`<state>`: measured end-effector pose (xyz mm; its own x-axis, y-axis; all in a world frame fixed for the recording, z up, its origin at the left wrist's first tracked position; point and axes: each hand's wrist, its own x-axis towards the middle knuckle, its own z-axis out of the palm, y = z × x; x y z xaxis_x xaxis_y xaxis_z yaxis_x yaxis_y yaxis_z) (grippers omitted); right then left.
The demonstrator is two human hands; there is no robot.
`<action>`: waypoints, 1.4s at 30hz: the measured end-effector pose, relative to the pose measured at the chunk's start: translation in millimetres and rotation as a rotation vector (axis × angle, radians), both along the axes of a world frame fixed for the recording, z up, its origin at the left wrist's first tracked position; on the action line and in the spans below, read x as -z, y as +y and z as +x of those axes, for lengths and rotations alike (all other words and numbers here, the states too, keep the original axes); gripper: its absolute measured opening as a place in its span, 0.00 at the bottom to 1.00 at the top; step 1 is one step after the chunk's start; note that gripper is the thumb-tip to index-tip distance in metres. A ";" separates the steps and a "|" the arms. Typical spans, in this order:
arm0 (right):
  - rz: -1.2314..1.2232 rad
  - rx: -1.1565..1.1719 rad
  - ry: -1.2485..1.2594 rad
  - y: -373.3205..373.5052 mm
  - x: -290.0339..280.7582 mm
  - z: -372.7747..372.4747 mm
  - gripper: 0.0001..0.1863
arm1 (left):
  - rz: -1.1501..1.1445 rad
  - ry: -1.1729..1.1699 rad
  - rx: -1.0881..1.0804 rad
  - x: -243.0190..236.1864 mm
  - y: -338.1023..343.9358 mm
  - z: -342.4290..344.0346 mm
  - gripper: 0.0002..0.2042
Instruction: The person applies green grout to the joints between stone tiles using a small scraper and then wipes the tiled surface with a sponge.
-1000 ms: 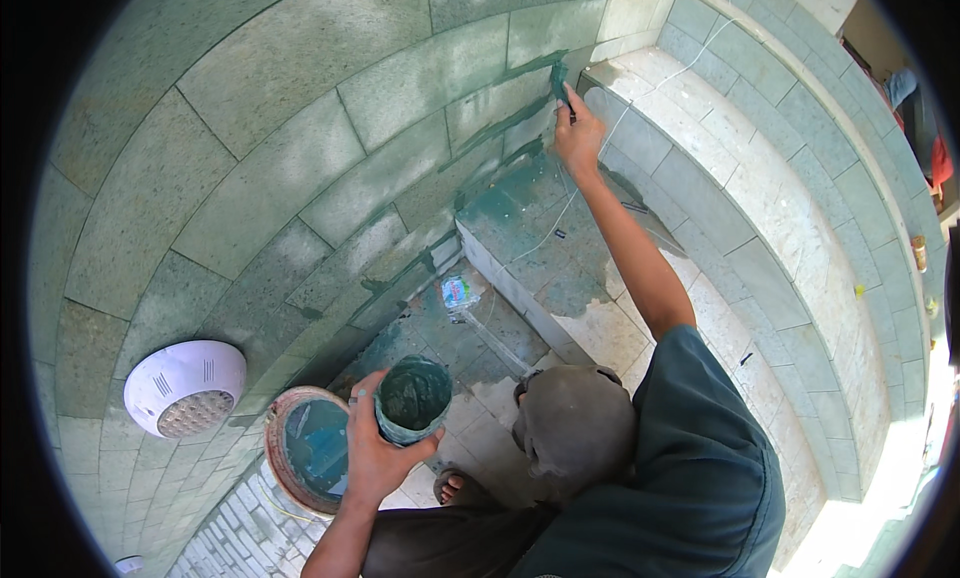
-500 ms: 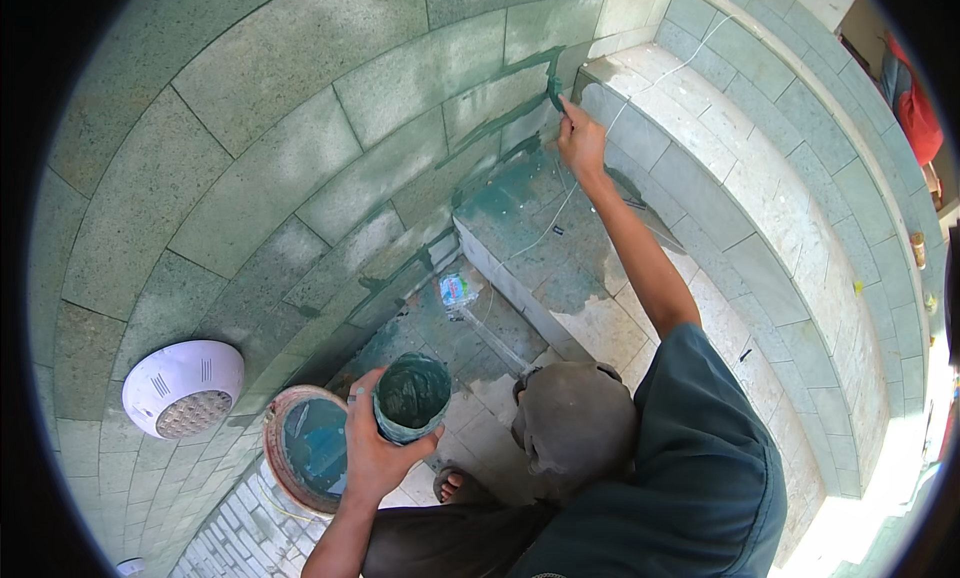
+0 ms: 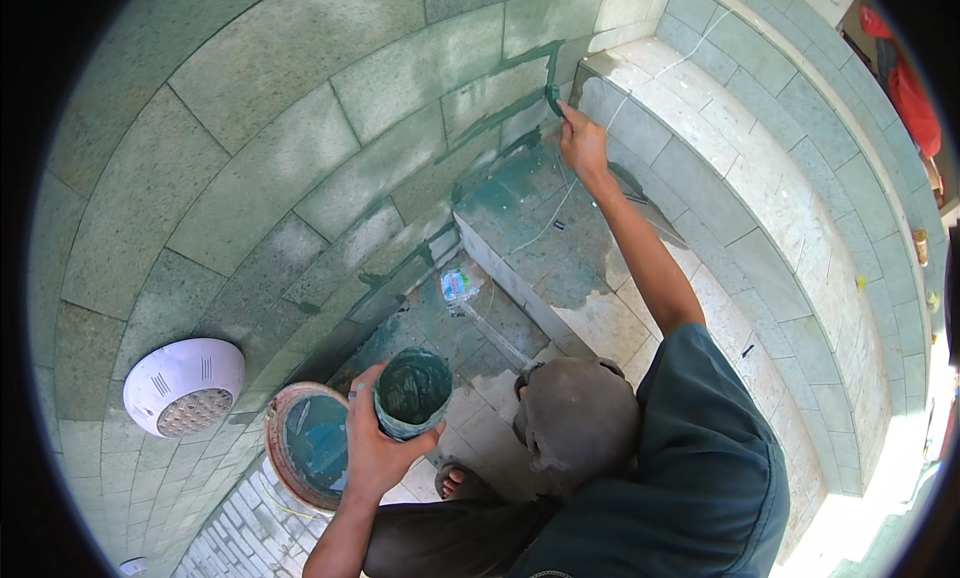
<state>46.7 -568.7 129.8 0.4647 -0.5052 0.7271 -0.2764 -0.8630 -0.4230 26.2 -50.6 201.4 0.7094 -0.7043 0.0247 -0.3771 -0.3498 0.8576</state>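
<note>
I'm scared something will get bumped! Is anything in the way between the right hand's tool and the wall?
Nothing visible is. The right hand holds the green-smeared tool right by the tiled wall, with no object showing between. The cup in the left hand is well away, lower in the picture.

a short-sleeved dark teal shirt (image 3: 690,478) tops dark trousers (image 3: 440,540).

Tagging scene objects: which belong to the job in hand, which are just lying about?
In use:
green-smeared cup, in the left grip
green-smeared tool, in the right grip, at the wall
bucket, probably

Lying about:
labelled clear plastic piece
thin white cord
small black scrap
</note>
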 end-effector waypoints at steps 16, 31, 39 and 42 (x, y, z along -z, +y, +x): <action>0.029 -0.021 -0.058 -5.4 4.8 -8.8 0.19 | 0.009 0.013 -0.010 -0.8 1.7 -0.7 0.40; 0.002 -0.028 0.240 -14.1 -46.8 -18.3 0.12 | 0.013 0.014 -0.012 2.0 6.0 1.6 0.40; 0.074 -0.003 0.094 -16.0 -73.3 -2.4 0.10 | 0.000 0.046 -0.006 -0.6 4.8 2.1 0.40; 0.172 -0.017 -0.055 -19.3 -76.6 -2.3 0.10 | 0.005 0.037 -0.004 0.0 4.3 2.5 0.40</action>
